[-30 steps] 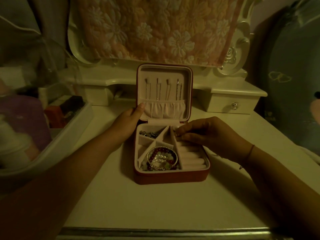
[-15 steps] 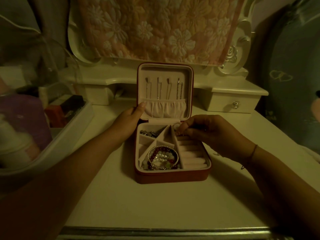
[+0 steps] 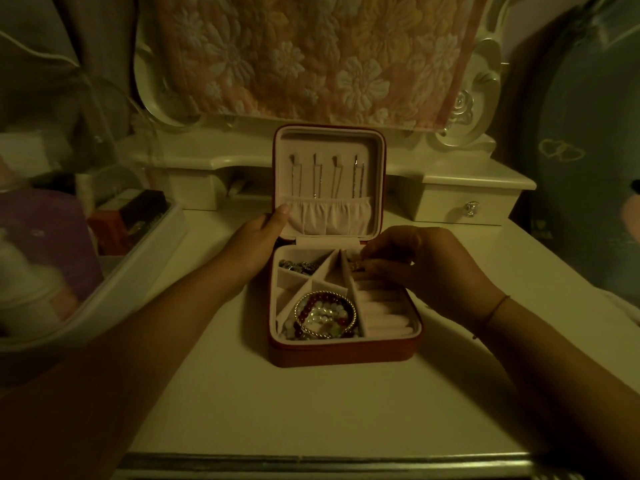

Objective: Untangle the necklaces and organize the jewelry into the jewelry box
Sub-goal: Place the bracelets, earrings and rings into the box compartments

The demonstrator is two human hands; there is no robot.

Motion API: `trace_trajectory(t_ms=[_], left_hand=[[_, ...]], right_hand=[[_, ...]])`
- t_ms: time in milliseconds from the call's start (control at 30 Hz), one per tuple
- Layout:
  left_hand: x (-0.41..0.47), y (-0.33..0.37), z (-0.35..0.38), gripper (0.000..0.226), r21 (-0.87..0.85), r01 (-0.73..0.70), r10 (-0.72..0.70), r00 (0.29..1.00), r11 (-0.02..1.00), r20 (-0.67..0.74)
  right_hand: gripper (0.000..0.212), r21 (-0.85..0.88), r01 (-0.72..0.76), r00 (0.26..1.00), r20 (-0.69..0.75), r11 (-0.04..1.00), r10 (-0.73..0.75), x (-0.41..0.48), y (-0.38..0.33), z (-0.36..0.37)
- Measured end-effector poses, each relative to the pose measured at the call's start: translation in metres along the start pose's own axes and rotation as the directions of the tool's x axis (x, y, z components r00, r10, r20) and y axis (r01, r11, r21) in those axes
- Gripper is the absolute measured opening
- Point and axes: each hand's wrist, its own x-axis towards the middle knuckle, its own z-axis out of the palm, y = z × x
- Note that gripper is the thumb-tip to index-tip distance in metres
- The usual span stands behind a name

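Fingers [image 3: 381, 273] of the right hand [image 3: 426, 268] are curled together, pinching a small gold piece [image 3: 357, 266] at the far end of the ring rolls [image 3: 381, 313] inside the jewelry box [image 3: 343, 353]. The left hand [image 3: 252, 244] grips the left edge of the upright lid [image 3: 329, 140], thumb on its rim. Four necklaces [image 3: 327, 176] hang in the lid above a gathered pocket. Bracelets [image 3: 323, 317] fill the near left compartment. The box sits on the worktop [image 3: 311, 410], with a plastic bin [image 3: 138, 271] to its left.
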Motion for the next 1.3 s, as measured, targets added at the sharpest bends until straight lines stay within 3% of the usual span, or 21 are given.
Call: trace_trajectory(t_ms=[267, 400, 700, 967, 1133, 1300], left_hand=[[-0.001, 0.002, 0.001, 0.046, -0.016, 0.002, -0.002, 1.0, 1.0, -0.001], [-0.002, 0.002, 0.001, 0.042, -0.015, -0.005, 0.005, 1.0, 1.0, -0.001], [-0.003, 0.003, 0.002, 0.042, -0.012, -0.004, 0.003, 1.0, 1.0, -0.016], [-0.001, 0.001, 0.002, 0.047, 0.006, 0.006, -0.006, 1.0, 1.0, -0.017], [-0.001, 0.001, 0.002, 0.047, 0.007, 0.002, -0.002, 1.0, 1.0, -0.019], [-0.002, 0.002, 0.002, 0.045, -0.009, 0.001, -0.002, 1.0, 1.0, -0.025]], right_hand=[[0.01, -0.243, 0.092, 0.989, -0.091, 0.966, -0.117, -0.002, -0.001, 0.012], [0.011, -0.357, 0.123, 0.985, -0.068, 0.926, -0.157, -0.001, -0.003, 0.014], [0.009, -0.437, 0.118, 0.99, -0.013, 0.892, -0.138, 0.001, -0.002, 0.013], [0.011, -0.405, 0.078, 0.996, 0.003, 0.911, -0.084, 0.002, 0.001, 0.011], [0.01, -0.231, 0.052, 0.997, 0.067, 0.972, -0.037, 0.0, 0.0, 0.004], [0.011, -0.098, -0.017, 0.999, -0.029, 0.995, 0.014, 0.002, 0.006, -0.017]])
